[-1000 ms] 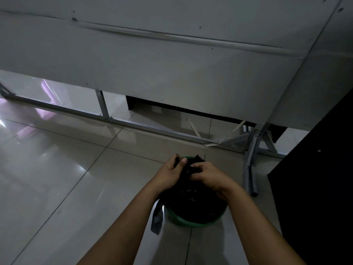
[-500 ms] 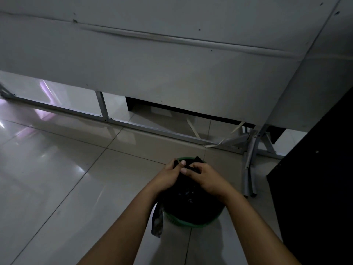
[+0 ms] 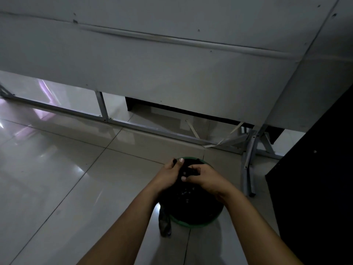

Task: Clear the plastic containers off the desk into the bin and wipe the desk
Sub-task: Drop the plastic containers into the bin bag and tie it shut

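Both hands are working at the top of the green bin [image 3: 193, 224], which is standing on the pale tiled floor [image 3: 57, 178] and is the landmark for everything else. A black bag [image 3: 189, 199] is lining the bin and bulging up out of it, and its gathered top is bunched at the far side of the bin's mouth. The left hand [image 3: 168, 175] is reaching in from the near left of the bin, its fingers curling around the bunched black plastic with the thumb pointing up toward the bin's far rim. The right hand [image 3: 205, 177] is coming in from the near right, its fingertips pinching the same gathered plastic just beside the left hand, so the two hands are nearly touching above the bin. A dark strip [image 3: 164, 220] is hanging down outside the bin's near-left wall, reaching the floor. Beyond the bin, a grey metal frame [image 3: 152, 129] is running along the floor under a large pale panel [image 3: 172, 73], and a grey metal leg [image 3: 248, 165] is standing to the bin's right. Farther right of the bin, a black cabinet side [image 3: 315, 178] is filling the edge of the view. What is lying inside the bag is too dark to tell.
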